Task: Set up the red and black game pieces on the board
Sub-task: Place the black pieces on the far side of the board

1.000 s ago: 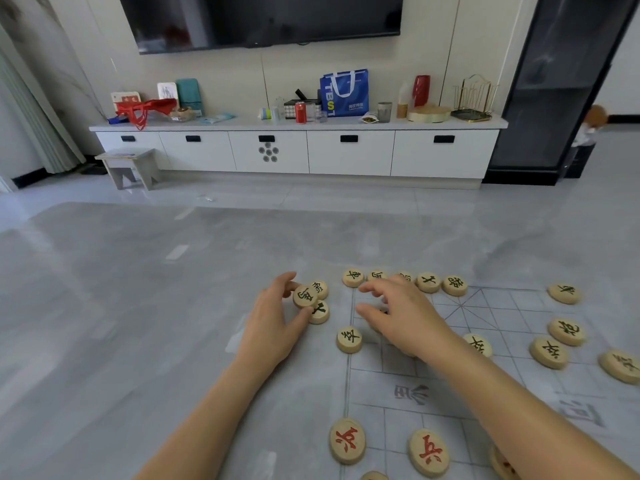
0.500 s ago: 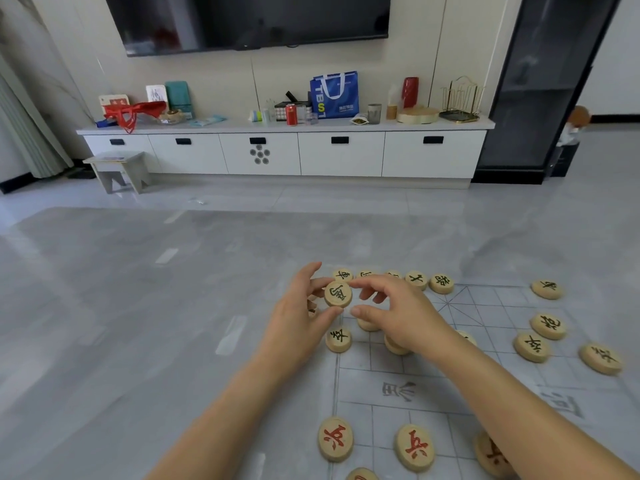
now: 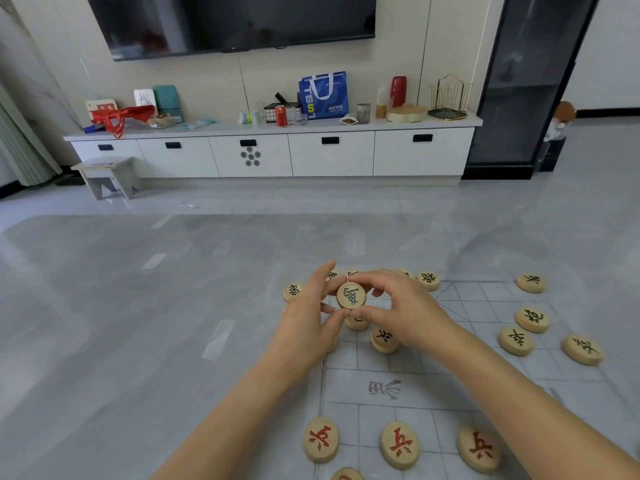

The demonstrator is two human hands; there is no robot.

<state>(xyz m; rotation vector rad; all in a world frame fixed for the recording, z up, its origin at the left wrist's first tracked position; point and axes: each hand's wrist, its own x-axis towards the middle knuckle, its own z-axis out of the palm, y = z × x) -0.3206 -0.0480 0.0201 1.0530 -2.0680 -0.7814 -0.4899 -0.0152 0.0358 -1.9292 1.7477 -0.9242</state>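
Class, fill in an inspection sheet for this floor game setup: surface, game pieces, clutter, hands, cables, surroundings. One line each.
Surface: grey tiled floor; the printed board lies flat on it.
Job's things: black pieces scattered at the far end; red pieces in a near row, three fully in view.
Clutter: a stray black piece seems to lie off the board, to its left.
Hands: left hand and right hand both pinch the held piece, black-lettered, raised above the board.
Cables: nothing seen.
Surroundings: white cabinet carrying a blue bag and red can; television above; stool at left.
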